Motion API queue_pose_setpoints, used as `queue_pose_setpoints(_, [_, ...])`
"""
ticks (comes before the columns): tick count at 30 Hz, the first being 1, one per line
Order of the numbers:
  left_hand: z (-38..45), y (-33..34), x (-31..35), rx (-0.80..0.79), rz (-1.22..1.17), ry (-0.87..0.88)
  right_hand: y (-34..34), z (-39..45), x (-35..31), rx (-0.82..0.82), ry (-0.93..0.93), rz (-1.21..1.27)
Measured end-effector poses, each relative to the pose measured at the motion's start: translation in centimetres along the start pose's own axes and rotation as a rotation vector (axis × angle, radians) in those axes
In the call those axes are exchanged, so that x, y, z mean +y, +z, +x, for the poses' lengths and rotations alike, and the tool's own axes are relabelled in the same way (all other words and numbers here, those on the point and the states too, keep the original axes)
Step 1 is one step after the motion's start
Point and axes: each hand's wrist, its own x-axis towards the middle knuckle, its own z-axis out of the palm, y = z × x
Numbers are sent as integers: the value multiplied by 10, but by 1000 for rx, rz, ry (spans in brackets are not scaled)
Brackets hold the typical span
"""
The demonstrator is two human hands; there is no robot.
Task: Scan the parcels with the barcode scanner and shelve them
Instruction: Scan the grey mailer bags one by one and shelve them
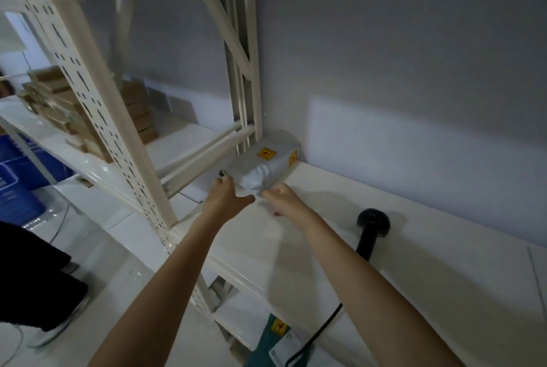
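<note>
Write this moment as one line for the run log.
step: shelving | left hand: on grey parcel | right hand: on its near end | parcel: shelf corner, by wall | scanner: lying on shelf, unheld

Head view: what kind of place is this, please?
Probably a parcel stockroom or small warehouse. White metal shelving holds stacked cardboard boxes, both hands are at a grey parcel on a shelf, and a barcode scanner lies nearby.
</note>
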Motion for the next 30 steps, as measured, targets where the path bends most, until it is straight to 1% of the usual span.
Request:
queue_pose_setpoints(2, [22, -2, 0, -12, -15, 35, 7, 12, -4, 59, 9, 37])
queue_pose_setpoints(5, [52, -2, -3, -57, -12, 39, 16, 35, -8, 157, 19, 83])
queue_pose_setpoints(8, [79, 5, -7, -105, -18, 105, 23, 56, -13, 268, 66, 128])
queue_pose_setpoints(10, [97, 12, -10, -118, 49, 117, 29, 68, -18, 304, 96, 163])
queue_pose_setpoints(12, [113, 20, -12, -145, 166, 141, 36, 77, -21, 324, 130, 211])
queue_pose_setpoints(14, [128, 30, -11, -140, 265, 179, 41, 87, -19, 369, 158, 241])
queue_pose_setpoints(17, [143, 41, -9, -167, 338, 202, 42, 97, -16, 424, 166, 251])
queue_pose_setpoints(20, [148, 50, -8, -222, 426, 184, 41, 101, -9, 432, 177, 310])
queue_pose_setpoints(22, [150, 54, -8, -224, 458, 169, 40, 103, -3, 425, 190, 362])
queue_pose_setpoints(26, [155, 59, -11, -214, 435, 181, 36, 101, 5, 411, 241, 454])
queue_pose_setpoints(30, [156, 55, -14, -171, 408, 232, 32, 95, 9, 423, 290, 507])
